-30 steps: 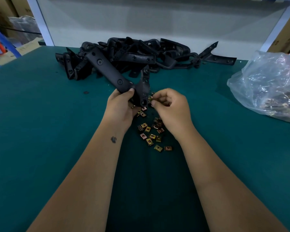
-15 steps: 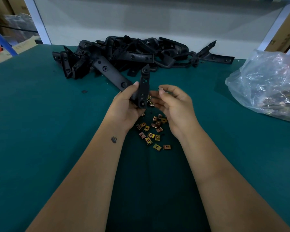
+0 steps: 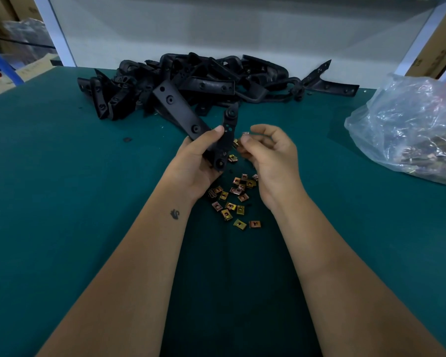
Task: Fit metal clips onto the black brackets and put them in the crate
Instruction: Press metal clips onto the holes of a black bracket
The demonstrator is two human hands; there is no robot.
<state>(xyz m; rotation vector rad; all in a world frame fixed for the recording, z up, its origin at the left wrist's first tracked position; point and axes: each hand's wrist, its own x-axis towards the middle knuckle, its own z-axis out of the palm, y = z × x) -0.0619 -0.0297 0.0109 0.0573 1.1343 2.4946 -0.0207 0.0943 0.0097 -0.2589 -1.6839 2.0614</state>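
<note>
- Up close, the left hand (image 3: 195, 163) gripped a black bracket (image 3: 188, 117), thumb curled over its face; the piece was matte, V-shaped, with a wide arm slanting up-left showing round holes and bosses, and a narrow arm standing nearly upright with small holes.
- The right hand (image 3: 271, 155) pinched a small metal clip (image 3: 245, 134) between thumb and forefinger, just beside the narrow arm, not touching it.
- Loose clips (image 3: 236, 199) lay scattered on the green table (image 3: 62, 189) below and between both hands; they were small, squarish, brass-toned, each with a centre hole.
- A pile (image 3: 204, 81) of more brackets sat at the far table edge, against the pale wall.
- A clear bag (image 3: 410, 130) of clips slumped at the right edge.
- Bare green surface stretched wide to the left and toward the viewer.
</note>
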